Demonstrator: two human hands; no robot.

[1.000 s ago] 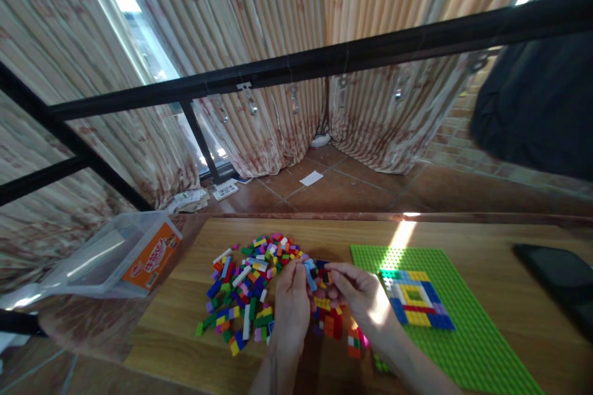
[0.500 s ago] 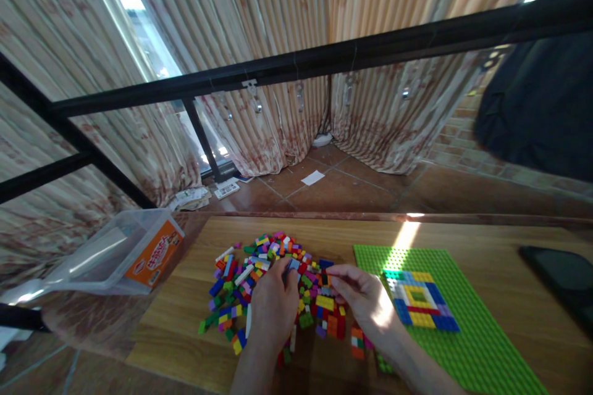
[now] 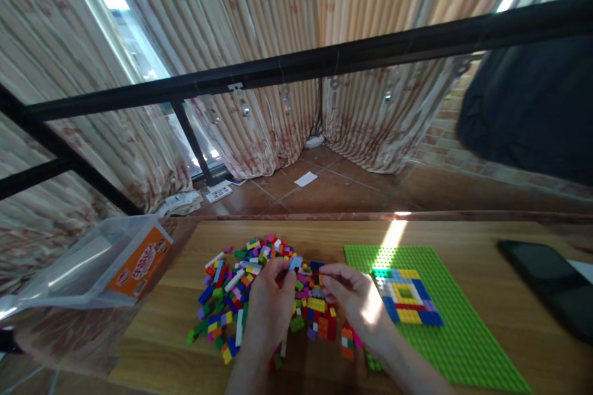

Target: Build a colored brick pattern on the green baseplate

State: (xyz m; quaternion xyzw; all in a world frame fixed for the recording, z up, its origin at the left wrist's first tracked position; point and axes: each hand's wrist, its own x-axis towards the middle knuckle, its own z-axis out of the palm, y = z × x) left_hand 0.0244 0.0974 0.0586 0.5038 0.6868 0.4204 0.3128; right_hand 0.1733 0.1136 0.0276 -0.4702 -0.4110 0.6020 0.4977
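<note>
A heap of small coloured bricks (image 3: 250, 287) lies on the wooden table (image 3: 463, 241). My left hand (image 3: 271, 305) hovers over the heap's middle, fingers pinched on a light blue brick (image 3: 295, 263). My right hand (image 3: 354, 302) is just to its right, fingers curled together near the bricks; what it holds is too small to name. To the right lies a green baseplate (image 3: 445, 345) with a square pattern of blue, yellow, red and green bricks (image 3: 405, 295) built on it.
A clear plastic box with an orange label (image 3: 111, 262) lies tipped at the table's left edge. A black tablet (image 3: 551, 287) sits at the right. A black metal rail (image 3: 324, 58) crosses in front of curtains. Papers lie on the tiled floor.
My left hand dipped left into the heap and now lifts a light blue brick toward the right hand. The view has shifted slightly.
</note>
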